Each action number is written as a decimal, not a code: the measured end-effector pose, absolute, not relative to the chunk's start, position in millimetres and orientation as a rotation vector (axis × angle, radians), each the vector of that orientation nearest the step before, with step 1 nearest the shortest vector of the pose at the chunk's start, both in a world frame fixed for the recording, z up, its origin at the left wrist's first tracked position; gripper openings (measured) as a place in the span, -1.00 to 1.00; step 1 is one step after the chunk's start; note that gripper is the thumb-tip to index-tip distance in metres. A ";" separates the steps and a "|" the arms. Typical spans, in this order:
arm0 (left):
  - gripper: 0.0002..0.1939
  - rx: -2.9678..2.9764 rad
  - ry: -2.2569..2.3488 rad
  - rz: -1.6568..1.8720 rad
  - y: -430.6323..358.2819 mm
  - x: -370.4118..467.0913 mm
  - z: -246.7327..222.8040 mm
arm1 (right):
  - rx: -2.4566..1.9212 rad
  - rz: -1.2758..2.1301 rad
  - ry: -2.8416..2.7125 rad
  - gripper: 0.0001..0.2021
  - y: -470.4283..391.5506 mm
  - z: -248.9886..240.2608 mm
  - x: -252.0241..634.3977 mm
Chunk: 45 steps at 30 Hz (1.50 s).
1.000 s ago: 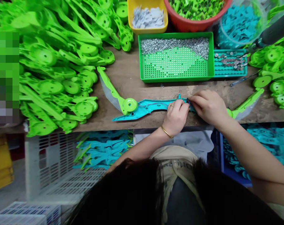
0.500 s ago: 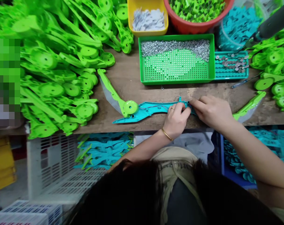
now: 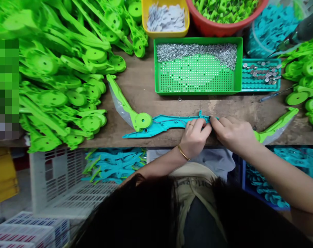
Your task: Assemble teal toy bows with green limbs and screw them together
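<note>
A blue plastic toy bow half (image 3: 156,128) lies along the table's front edge, its inner side up, with a thin wire running in it. Green and grey bow limbs sit at its two ends, a left limb (image 3: 124,106) and a right limb (image 3: 279,126). My left hand (image 3: 197,135) is closed on the middle of the blue body, beside a small upright blue peg. Close by on its right, my right hand (image 3: 232,133) pinches at the same middle part. A small dark piece shows at its fingertips, too little visible to name.
Behind the bow stands a green tray (image 3: 199,92) of small screws, beside a teal tray (image 3: 261,90) of round metal pieces. A yellow bin (image 3: 166,34), a red tub (image 3: 223,31) and a power screwdriver (image 3: 304,31) are farther back. Green parts (image 3: 53,98) are heaped at left.
The view has shifted slightly. Both hands stay at the middle of the bow, with only small finger movement, and the bow has hardly moved.
</note>
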<state>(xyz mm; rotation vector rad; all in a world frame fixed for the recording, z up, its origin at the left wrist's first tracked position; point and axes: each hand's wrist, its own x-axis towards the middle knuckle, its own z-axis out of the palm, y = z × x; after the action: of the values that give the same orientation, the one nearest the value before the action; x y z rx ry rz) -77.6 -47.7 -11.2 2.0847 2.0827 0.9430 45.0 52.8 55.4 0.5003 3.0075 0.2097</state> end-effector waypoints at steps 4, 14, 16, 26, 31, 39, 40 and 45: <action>-0.63 2.105 2.120 0.953 -47.0 -76.8 -12.2 | 0.536 -0.016 2.791 -0.70 60.7 65.5 35.0; -0.70 2.159 2.149 0.964 -44.5 -76.8 -11.7 | 0.742 -1.291 2.607 -0.60 96.1 60.5 61.1; -0.70 2.167 2.149 0.963 -44.6 -77.2 -11.8 | 0.787 -1.270 2.691 -0.61 92.2 56.3 60.0; -0.65 2.151 1.952 0.807 -51.7 -86.2 2.7 | 1.051 -1.343 2.762 -0.77 85.1 35.1 54.5; -0.68 2.112 1.871 0.964 -60.3 -95.2 12.0 | 1.044 -1.028 2.845 -0.82 79.6 31.0 50.1; -0.73 2.370 1.855 0.765 -46.3 -97.8 7.4 | 0.985 -1.176 2.790 -0.71 81.4 40.1 58.2; -0.72 2.372 1.873 0.742 -43.9 -97.4 7.3 | 1.013 -1.247 2.764 -0.65 81.6 43.4 62.7; -0.76 2.408 1.923 0.596 -36.1 -95.3 9.9 | 1.132 -1.000 2.863 -0.70 71.6 52.7 82.8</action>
<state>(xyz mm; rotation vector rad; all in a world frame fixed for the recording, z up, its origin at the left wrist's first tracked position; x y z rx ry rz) -95.3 -36.1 9.9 2.4082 1.9227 0.5960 82.8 71.6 52.7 1.1318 2.8629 -1.0000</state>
